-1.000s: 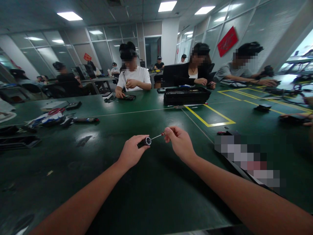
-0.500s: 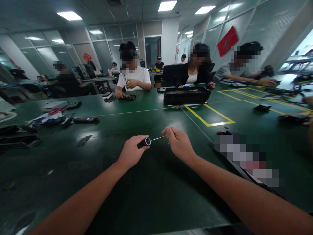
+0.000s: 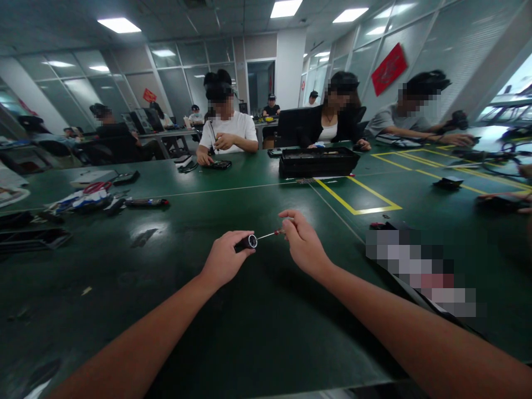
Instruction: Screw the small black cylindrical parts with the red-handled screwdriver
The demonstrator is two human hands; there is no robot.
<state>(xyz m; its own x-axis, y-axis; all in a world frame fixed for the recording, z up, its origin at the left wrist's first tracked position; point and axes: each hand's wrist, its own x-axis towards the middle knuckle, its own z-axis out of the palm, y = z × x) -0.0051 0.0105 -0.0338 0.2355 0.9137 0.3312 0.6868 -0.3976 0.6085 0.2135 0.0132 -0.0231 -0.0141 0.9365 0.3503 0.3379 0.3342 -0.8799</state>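
My left hand is closed around a short black cylinder with a pale ring at its end, which faces right. In my right hand is a small screwdriver with a red handle and a thin metal shaft. The shaft points left, and its tip is at the ringed end of the cylinder; I cannot tell whether it is inside. My right index finger is raised off the handle, while the thumb and other fingers stay by it. Both hands are above the green table.
A long black tray stands across the table. A dark pen-like tool and tangled cables lie left. Yellow tape marks the surface ahead, and a partly blurred package lies right. Several people sit around.
My right index finger has lifted and straightened away from the screwdriver handle. The screwdriver and the cylinder stay almost in place.
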